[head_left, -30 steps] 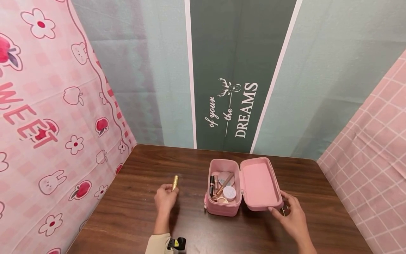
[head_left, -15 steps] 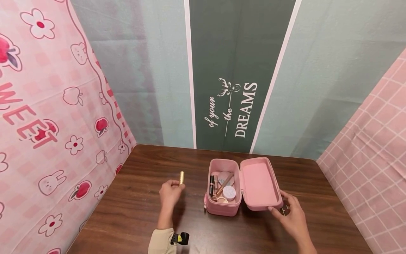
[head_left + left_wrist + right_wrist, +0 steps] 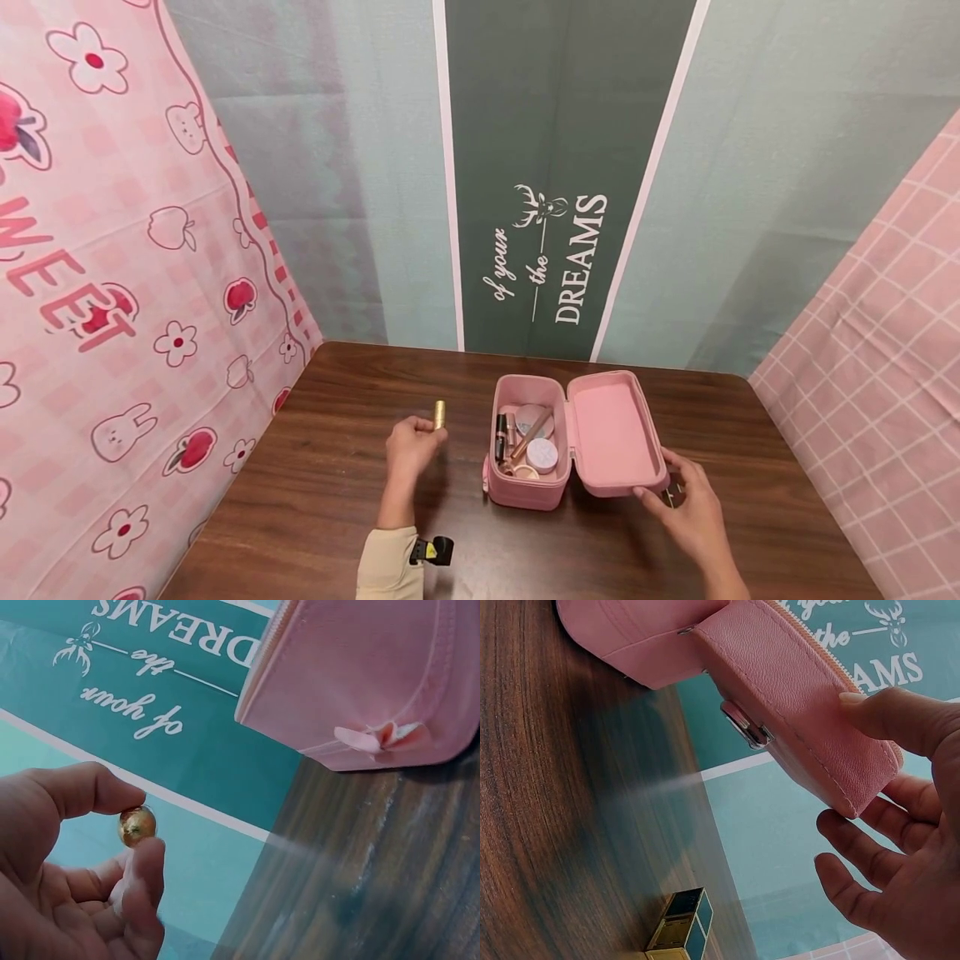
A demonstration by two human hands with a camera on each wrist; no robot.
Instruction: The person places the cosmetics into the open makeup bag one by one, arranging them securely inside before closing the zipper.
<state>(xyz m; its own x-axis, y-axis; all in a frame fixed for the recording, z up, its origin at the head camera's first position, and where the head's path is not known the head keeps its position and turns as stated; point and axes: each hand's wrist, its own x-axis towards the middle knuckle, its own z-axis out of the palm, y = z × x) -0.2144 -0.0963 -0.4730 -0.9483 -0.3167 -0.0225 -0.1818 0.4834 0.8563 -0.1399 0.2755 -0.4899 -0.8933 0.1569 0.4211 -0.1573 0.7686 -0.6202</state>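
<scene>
My left hand [image 3: 415, 446] pinches a slim gold lipstick tube [image 3: 439, 414] between thumb and fingers, above the table left of the pink makeup case [image 3: 527, 496]. In the left wrist view the tube's rounded gold end [image 3: 138, 826] faces the camera. The case stands with its lid [image 3: 615, 433] swung out to the right. My right hand [image 3: 693, 504] grips the lid's outer corner, thumb on one side, fingers on the other. Inside the case lie a black tube [image 3: 500, 439], a rose-gold stick [image 3: 531, 437], a round white compact [image 3: 542, 455] and other cosmetics.
On the brown wooden table [image 3: 315, 500], a gold and dark green boxy item [image 3: 681, 928] lies near my right hand, mostly hidden in the head view. Cloths hang around the table: a pink fruit print [image 3: 120, 333] at left, a green one [image 3: 570, 100] behind, a pink grid [image 3: 892, 333] at right.
My left hand has moved to the right and slightly away from me, carrying the gold lipstick tube closer to the case. My right hand and the lid have stayed in place.
</scene>
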